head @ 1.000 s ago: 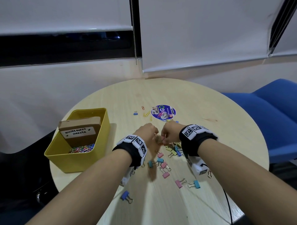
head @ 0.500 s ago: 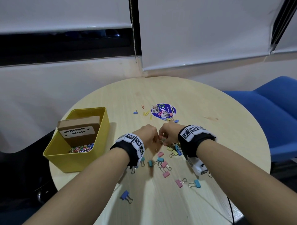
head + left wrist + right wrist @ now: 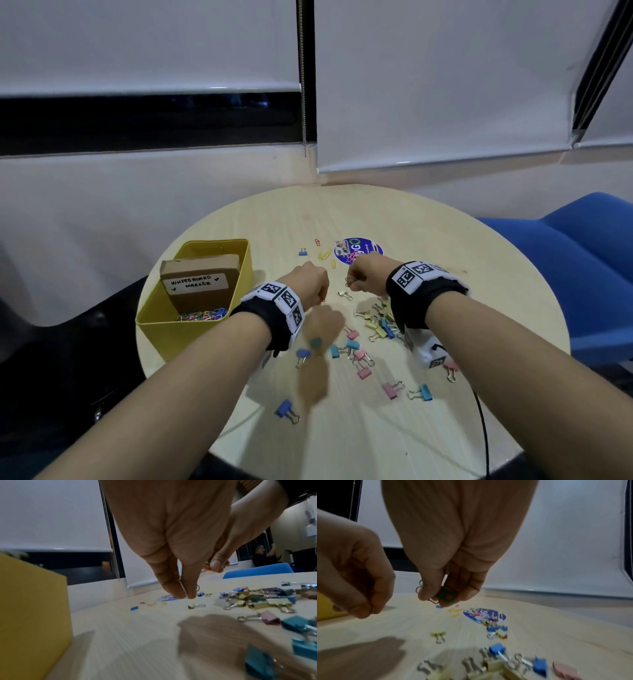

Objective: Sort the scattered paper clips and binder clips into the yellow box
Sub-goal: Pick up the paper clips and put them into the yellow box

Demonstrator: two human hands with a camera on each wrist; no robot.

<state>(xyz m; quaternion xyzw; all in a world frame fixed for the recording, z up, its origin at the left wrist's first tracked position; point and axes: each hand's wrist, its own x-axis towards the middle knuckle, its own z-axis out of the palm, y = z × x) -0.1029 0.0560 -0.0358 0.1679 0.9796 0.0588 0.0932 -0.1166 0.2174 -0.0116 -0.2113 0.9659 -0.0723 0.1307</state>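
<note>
My right hand (image 3: 356, 279) hovers over the round table (image 3: 428, 240) and pinches a small bunch of paper clips (image 3: 445, 595), green and red. My left hand (image 3: 313, 286) is a little to its left, fingers curled together, with a small paper clip loop (image 3: 198, 588) at the fingertips. The yellow box (image 3: 171, 339) stands at the table's left edge, with coloured paper clips (image 3: 202, 315) lying inside. Binder clips (image 3: 378, 327) in yellow, blue, pink and teal lie scattered below and right of my hands. Loose paper clips (image 3: 323, 255) lie beyond my hands.
A cardboard box labelled "whiteboard marker" (image 3: 200, 284) leans inside the yellow box. A round blue sticker (image 3: 359, 246) is on the table past my right hand. A blue chair (image 3: 582, 267) stands to the right. One blue binder clip (image 3: 286, 409) lies near the front edge.
My hands, which were pressed together over one clip, have come apart. The left has drawn left, the right has moved right and away with its clips.
</note>
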